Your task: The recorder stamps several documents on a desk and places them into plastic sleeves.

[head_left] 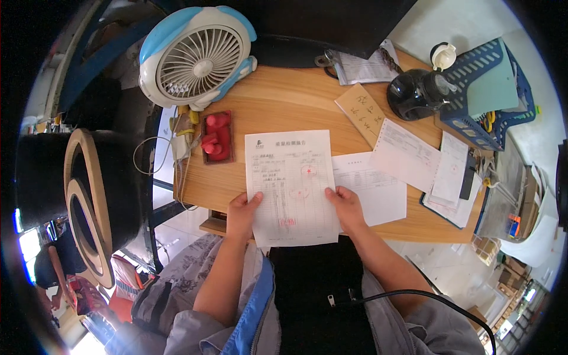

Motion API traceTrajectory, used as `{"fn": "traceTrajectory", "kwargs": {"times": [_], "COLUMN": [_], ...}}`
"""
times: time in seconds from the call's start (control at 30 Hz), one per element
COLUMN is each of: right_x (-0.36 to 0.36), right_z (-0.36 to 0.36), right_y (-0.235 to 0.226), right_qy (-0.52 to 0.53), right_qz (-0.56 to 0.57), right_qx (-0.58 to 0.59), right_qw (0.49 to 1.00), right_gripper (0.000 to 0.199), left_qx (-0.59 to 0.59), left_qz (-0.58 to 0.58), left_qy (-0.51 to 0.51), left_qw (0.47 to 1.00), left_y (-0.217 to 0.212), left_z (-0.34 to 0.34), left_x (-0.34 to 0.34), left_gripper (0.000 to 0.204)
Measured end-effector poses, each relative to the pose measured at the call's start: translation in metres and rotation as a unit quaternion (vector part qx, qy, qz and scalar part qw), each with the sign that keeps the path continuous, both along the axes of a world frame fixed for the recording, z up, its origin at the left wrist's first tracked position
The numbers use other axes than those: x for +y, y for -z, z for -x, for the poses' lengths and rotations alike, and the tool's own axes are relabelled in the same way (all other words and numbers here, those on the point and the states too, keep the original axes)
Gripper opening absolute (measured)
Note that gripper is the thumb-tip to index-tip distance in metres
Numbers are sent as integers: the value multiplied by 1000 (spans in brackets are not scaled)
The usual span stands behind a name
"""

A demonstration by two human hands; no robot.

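A white printed form with red stamp marks is held up between my hands over the front edge of the desk. My left hand pinches its left edge, thumb on top. On the opposite edge my right hand grips it the same way. Behind it to the right lies another printed sheet, partly covered by the form and by a pinkish sheet. Left of the form sits an open red ink pad tray with red stamps in it.
A blue and white fan stands at the far left of the wooden desk. At the right are a dark jug, a blue basket, a brown envelope and a clipboard with papers. A black cable crosses my right arm.
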State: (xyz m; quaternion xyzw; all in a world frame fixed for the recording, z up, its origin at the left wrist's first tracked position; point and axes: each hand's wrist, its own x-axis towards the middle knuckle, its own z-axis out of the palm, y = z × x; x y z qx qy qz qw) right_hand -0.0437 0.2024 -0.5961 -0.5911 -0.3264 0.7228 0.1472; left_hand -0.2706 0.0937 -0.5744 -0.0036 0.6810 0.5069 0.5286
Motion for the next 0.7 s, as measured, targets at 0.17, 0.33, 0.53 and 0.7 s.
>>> {"fn": "traceTrajectory", "kwargs": {"times": [0.17, 0.33, 0.53, 0.7], "right_x": [9, 31, 56, 75], "right_z": [-2, -11, -21, -22], "right_y": [-2, -22, -45, -60], "right_qy": [5, 46, -108, -194], "right_qz": [38, 77, -34, -153], "right_qx": [72, 135, 134, 57], "right_qw": [997, 987, 985, 967], "right_gripper": [29, 28, 11, 17], "left_qx": [-21, -42, 48, -5], "left_qz": [-37, -75, -95, -86], "left_qy": [44, 52, 225, 236], "left_qw": [998, 995, 968, 968], "left_y": [1, -25, -30, -36], "left_z": [8, 10, 40, 49], "left_x": [-6, 7, 3, 15], "left_gripper": [19, 17, 21, 14]}}
